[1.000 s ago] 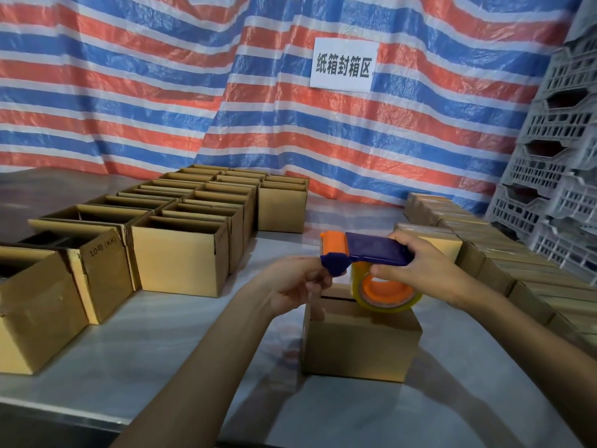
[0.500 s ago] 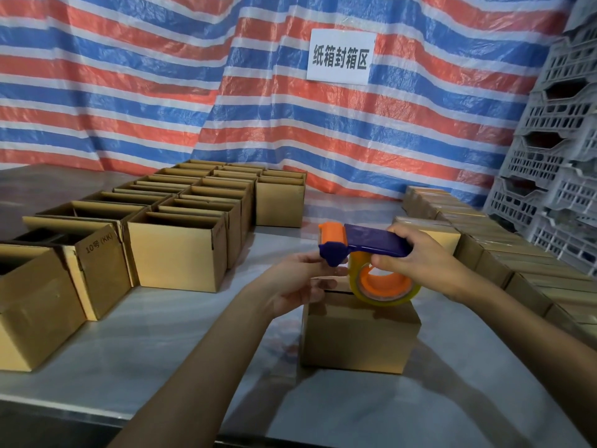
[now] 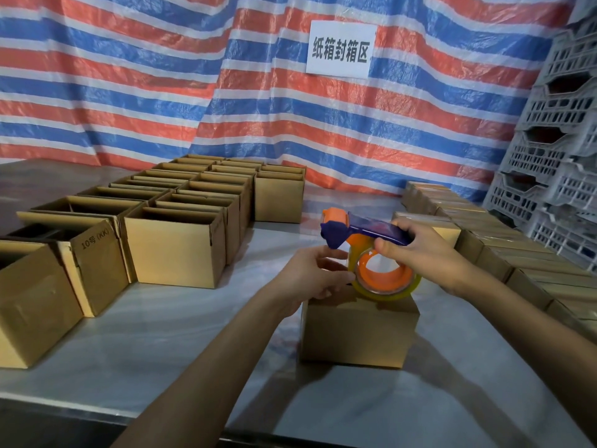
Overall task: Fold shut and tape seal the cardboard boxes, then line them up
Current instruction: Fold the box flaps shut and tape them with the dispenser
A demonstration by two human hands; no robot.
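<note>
Head view: right hand (image 3: 429, 253) grips tape dispenser (image 3: 371, 229), left hand (image 3: 310, 273) pinches its tape (image 3: 405, 291) above closed box (image 3: 355, 334).

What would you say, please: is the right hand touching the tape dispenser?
Touching. The head view shows the right hand gripping the tape dispenser by its blue handle, fingers curled over the top and thumb beneath, with no gap between them.

Bare bench (image 3: 168, 334) lies open between the left hand (image 3: 318, 273) and the open boxes (image 3: 176, 250) farther left, while the tape dispenser (image 3: 371, 229) and closed box (image 3: 355, 334) fill the space between and under both hands, and sealed boxes (image 3: 504, 263) crowd just beyond the right hand (image 3: 420, 250).
</note>
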